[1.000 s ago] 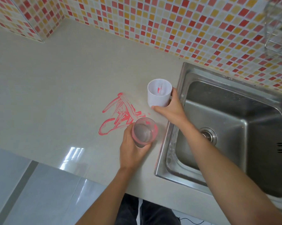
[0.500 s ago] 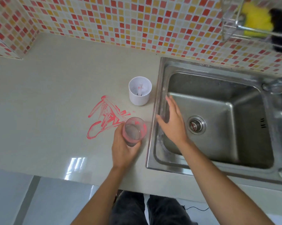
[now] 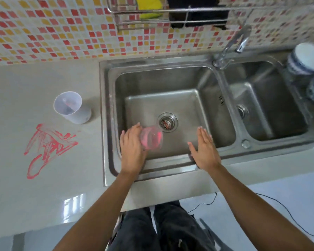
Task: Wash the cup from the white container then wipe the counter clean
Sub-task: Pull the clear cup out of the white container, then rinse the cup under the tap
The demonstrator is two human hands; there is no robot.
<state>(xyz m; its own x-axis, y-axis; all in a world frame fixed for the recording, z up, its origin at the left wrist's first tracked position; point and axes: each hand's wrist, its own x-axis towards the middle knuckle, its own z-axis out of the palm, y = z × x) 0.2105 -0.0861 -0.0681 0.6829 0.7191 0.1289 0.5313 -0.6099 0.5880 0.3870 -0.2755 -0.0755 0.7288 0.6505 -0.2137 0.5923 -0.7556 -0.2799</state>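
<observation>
Holds the cup (image 3: 152,139) now over the sink (image 3: 161,80), off the counter (image 3: 44,78), left hand (image 3: 132,151) wrapped round it, right hand (image 3: 204,151) flat, empty: rinsing likely next.

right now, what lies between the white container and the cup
Head view: bare counter, the sink's left rim, then the left hand gripping the cup.

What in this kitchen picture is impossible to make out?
Head view, the only one:
1. The cup in the left hand is blurred; its contents cannot be told.
2. The yellow sponge and dark cloth on the wall rack are cut off by the top edge.
3. The patterned bowls beside the sink are blurred and cut by the right edge.
</observation>
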